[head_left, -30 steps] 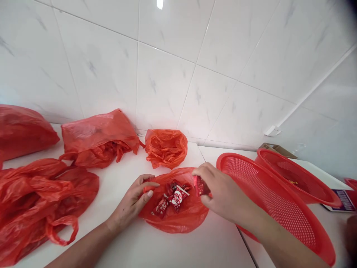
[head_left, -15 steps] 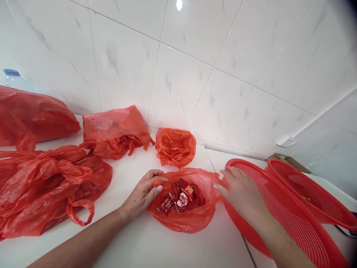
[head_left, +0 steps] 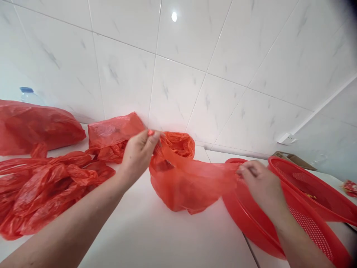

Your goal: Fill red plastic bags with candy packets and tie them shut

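Note:
A thin red plastic bag (head_left: pixel 189 186) hangs stretched between my two hands above the white table. My left hand (head_left: pixel 141 150) is closed on the bag's upper left edge, pinching it between thumb and fingers. On the other side my right hand (head_left: pixel 259 180) grips the right edge of the same bag. Through the plastic near my left hand a dark wrapped piece shows faintly; the rest of the contents is hidden. Just behind the held bag stands a second red bag (head_left: pixel 184 143) with its mouth spread, partly covered by it.
Crumpled red bags (head_left: pixel 55 186) lie at the left, with a filled red bag (head_left: pixel 39 126) and another red bag (head_left: pixel 117 128) along the tiled wall. Two red mesh baskets (head_left: pixel 312 230) stand at the right. A blue-capped bottle (head_left: pixel 28 95) is at the back left.
Both hands have taken hold of the bag's edges and lifted it, my left hand rising most. The bag is pulled taut sideways, and the red wrapped packets inside no longer show openly.

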Demonstrator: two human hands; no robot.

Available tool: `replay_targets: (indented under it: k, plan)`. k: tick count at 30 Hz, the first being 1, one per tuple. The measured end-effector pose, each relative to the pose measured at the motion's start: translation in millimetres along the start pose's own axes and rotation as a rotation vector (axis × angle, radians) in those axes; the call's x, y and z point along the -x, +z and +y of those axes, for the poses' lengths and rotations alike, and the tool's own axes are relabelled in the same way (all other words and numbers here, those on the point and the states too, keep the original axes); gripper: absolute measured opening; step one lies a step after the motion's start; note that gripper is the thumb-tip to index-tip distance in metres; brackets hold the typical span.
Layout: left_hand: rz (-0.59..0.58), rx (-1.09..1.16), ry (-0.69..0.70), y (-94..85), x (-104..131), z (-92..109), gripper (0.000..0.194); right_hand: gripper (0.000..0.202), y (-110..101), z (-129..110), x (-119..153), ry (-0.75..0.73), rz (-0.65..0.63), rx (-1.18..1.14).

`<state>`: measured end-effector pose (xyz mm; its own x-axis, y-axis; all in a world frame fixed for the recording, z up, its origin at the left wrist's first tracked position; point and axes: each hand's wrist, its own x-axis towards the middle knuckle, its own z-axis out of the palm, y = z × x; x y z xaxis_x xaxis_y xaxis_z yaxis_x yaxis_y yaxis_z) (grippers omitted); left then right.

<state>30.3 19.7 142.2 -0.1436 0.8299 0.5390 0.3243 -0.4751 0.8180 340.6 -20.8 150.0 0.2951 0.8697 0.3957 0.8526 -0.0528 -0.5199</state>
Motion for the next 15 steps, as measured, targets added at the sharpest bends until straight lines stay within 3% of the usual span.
replay_targets:
  k: [3,7,15]
  plan:
    - [0.035,0.166,0.038,-6.7,-14,29,0.034,0.018,-16,-6,-1,0.075,0.205,-0.284]
    - [-0.072,0.208,0.005,-9.1,-23,40,0.020,0.022,-16,-5,0,0.105,0.115,-0.420]
    - [-0.056,0.158,-0.060,-18.6,-24,42,0.022,0.019,-4,-1,-1,0.177,0.050,-0.740]
